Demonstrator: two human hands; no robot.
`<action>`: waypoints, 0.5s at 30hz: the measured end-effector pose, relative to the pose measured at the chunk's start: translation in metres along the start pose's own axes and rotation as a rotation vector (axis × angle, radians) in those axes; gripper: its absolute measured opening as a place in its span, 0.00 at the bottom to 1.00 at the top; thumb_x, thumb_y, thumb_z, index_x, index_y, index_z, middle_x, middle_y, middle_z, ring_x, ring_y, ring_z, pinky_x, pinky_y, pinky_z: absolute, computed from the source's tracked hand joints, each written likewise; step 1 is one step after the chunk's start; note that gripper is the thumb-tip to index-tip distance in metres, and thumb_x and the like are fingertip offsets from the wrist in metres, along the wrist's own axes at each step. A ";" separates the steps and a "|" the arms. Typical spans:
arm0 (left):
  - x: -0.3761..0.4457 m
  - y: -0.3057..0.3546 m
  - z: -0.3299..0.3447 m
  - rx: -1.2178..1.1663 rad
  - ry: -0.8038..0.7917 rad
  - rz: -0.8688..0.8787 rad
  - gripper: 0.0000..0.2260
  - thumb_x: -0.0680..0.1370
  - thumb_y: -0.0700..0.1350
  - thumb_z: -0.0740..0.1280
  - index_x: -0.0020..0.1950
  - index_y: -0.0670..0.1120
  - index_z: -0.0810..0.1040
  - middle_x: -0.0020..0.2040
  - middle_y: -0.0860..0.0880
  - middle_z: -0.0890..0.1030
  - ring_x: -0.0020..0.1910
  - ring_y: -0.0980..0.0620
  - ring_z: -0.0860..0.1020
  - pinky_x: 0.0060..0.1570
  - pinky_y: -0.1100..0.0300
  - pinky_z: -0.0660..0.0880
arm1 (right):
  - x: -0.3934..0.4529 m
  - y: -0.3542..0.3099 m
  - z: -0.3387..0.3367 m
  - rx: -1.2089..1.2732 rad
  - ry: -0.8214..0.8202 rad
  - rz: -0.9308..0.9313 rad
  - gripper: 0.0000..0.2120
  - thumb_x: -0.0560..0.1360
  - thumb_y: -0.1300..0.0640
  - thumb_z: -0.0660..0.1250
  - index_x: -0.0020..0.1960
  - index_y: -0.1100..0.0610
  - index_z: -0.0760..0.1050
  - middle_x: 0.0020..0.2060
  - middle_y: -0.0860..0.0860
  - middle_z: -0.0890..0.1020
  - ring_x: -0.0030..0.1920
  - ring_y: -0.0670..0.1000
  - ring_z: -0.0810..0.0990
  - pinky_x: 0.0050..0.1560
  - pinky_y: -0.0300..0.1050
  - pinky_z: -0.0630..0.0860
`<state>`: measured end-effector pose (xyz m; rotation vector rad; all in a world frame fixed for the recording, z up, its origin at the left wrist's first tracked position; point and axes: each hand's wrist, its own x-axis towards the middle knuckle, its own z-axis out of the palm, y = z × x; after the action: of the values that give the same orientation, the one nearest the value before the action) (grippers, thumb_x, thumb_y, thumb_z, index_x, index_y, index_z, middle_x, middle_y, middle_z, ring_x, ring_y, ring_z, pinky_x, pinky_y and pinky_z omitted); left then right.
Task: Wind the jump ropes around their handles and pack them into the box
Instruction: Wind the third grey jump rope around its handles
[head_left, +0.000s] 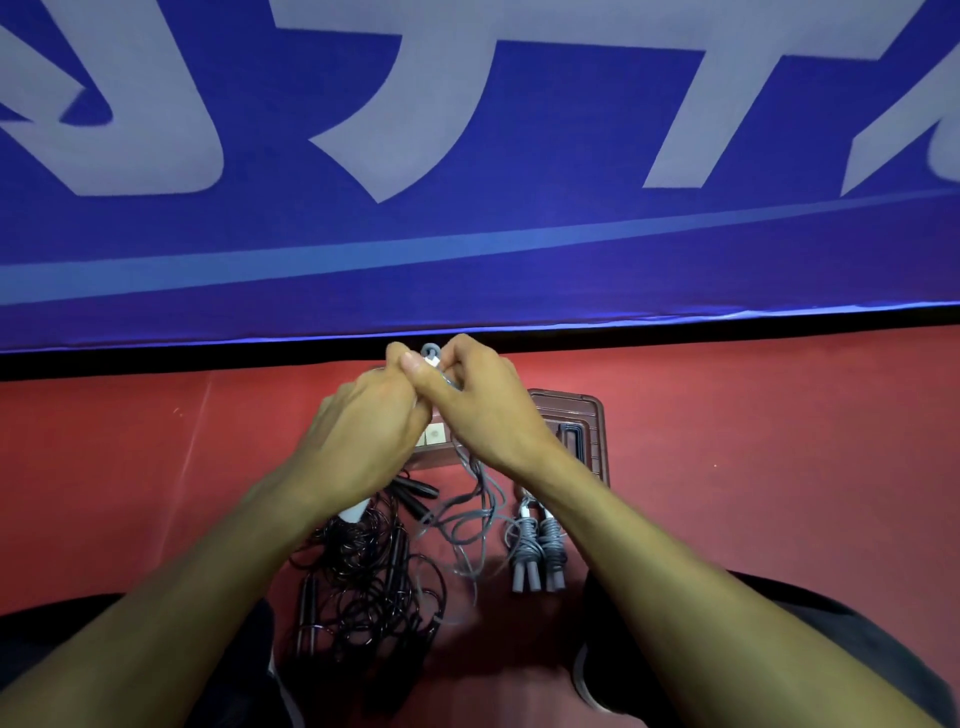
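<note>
My left hand and my right hand meet above the box, both gripping the white-tipped handles of a grey jump rope. Its grey cord hangs down from my hands in loose loops onto the red floor. Two wound grey jump ropes lie side by side right of the loops, below the box. A tangle of black jump ropes with black handles lies at the left. The brown box is mostly hidden behind my hands.
A blue banner with large white letters stands upright just beyond the box. The red floor stretches left and right. My dark-clothed knees frame the ropes at the bottom.
</note>
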<state>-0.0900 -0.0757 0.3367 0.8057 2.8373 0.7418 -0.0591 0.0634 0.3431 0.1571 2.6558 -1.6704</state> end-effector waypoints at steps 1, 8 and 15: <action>0.000 0.001 0.001 -0.021 0.004 -0.012 0.10 0.84 0.53 0.55 0.50 0.47 0.64 0.36 0.55 0.71 0.34 0.46 0.71 0.35 0.52 0.64 | 0.001 0.001 0.001 0.001 0.011 0.001 0.19 0.80 0.42 0.66 0.44 0.58 0.71 0.32 0.50 0.79 0.34 0.48 0.74 0.37 0.45 0.73; 0.005 0.004 -0.015 -0.408 -0.147 -0.026 0.09 0.75 0.54 0.65 0.37 0.52 0.76 0.31 0.51 0.80 0.30 0.58 0.75 0.34 0.59 0.68 | 0.009 0.005 -0.001 -0.015 0.041 -0.045 0.14 0.84 0.51 0.62 0.42 0.56 0.70 0.34 0.52 0.78 0.35 0.50 0.74 0.37 0.46 0.69; 0.002 -0.001 -0.021 -0.864 -0.391 -0.116 0.04 0.82 0.41 0.65 0.51 0.40 0.78 0.40 0.39 0.85 0.41 0.40 0.85 0.44 0.51 0.81 | 0.016 0.014 -0.009 0.199 0.063 -0.024 0.15 0.82 0.49 0.64 0.41 0.55 0.73 0.27 0.48 0.75 0.28 0.46 0.70 0.30 0.43 0.69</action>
<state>-0.0970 -0.0847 0.3546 0.5398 1.9008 1.4317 -0.0734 0.0784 0.3335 0.1820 2.5392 -1.9675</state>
